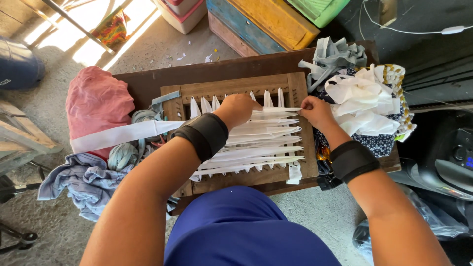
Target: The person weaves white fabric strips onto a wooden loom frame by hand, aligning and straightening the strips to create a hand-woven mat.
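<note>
A wooden frame [236, 133] lies on the brown desk [148, 81]. White cloth strips [256, 148] run across it, row after row, and most of it looks filled. Only the top part shows bare pegs. The left hand [239, 109] is curled into a fist on the top strip. The right hand [315, 111] pinches that strip's end at the frame's edge, I think. More white scraps [364, 101] wait in a pile nearby.

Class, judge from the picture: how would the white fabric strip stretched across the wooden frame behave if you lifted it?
The white fabric strip probably flops: its loose tail trails limply leftwards. It looks thin and flat, so likely light. The wooden frame looks rigid, unlikely to bend.
</note>
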